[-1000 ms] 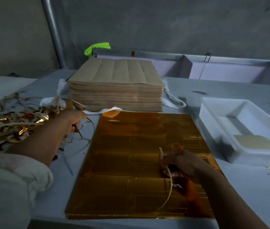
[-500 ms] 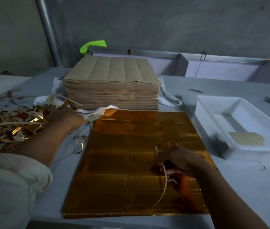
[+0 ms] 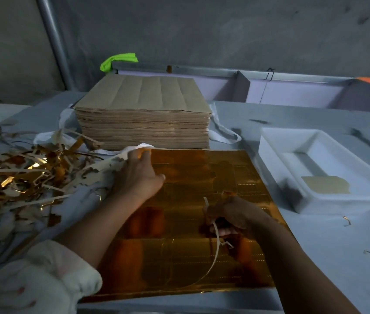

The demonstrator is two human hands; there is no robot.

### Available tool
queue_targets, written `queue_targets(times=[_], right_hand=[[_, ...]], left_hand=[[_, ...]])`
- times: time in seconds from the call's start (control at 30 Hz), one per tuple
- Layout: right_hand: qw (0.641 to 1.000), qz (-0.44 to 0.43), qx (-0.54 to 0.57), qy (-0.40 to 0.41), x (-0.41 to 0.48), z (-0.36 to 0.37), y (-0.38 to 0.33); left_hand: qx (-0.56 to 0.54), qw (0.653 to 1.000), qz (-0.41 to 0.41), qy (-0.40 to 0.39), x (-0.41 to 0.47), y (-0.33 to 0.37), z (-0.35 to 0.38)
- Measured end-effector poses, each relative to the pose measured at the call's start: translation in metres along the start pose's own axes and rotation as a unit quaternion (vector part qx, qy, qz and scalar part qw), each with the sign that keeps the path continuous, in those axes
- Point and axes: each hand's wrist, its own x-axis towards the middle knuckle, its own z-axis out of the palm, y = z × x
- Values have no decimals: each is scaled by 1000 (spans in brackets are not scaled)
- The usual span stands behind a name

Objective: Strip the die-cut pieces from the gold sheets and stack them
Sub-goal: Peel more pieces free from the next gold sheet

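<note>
Pretty dim shot overall, kinda murky and soft. The gold sheet (image 3: 179, 257) picks up dull orange reflections in patches, and a few scraps (image 3: 7, 181) on the left glint bright. The white tray (image 3: 270, 141) looks smeared and blurry, and wide-angle bending shows at the edges.

Gold sheet (image 3: 179, 257) flat, shiny side up, die-cut lines visible; tall brown stack (image 3: 143, 94) just behind.
</note>
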Motion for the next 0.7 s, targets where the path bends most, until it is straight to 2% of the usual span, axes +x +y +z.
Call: queue_targets(times=[0.13, 0.27, 0.4, 0.5, 0.7], right_hand=[[1000, -7, 17, -1, -3, -1, 1], [998, -26, -43, 24, -8, -5, 0], [981, -61, -138, 119, -13, -25, -4], [974, -75, -115, 182, -15, -44, -1], [974, -46, -89, 202, -6, -54, 10]], left_hand=[[-43, 995, 40, -86, -25, 30, 37], [-13, 992, 66, -105, -31, 43, 56], [24, 989, 92, -110, -29, 40, 70], [53, 987, 108, -104, -30, 31, 81], [77, 986, 132, -69, -35, 23, 91]])
